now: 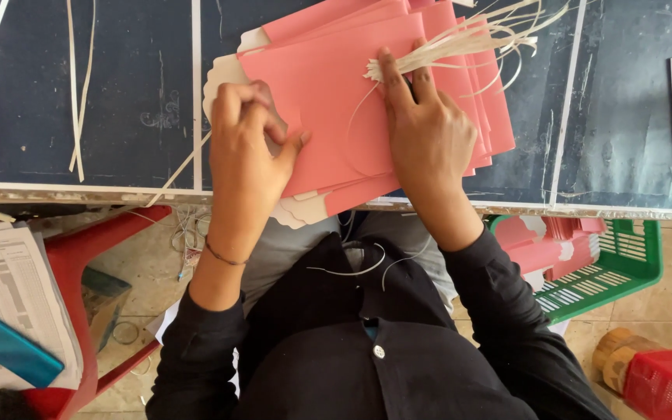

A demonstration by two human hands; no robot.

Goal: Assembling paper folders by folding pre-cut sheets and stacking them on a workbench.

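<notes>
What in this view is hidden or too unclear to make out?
- Head view: the lower sheets of the pink card stack are covered by the top sheet and both hands.
- The left hand curls, hiding its fingertips and whatever they pinch.
- The pale strip bundle runs off the top edge under the right hand.
- The green basket is partly hidden by the table edge.
- The sheet under the blue phone carries print too small to read.

A green plastic basket [624, 264] holding pink pieces is seen on the floor, and a blue phone [15, 351] is laid on printed papers [1, 288] atop a red stool [79, 257].
</notes>
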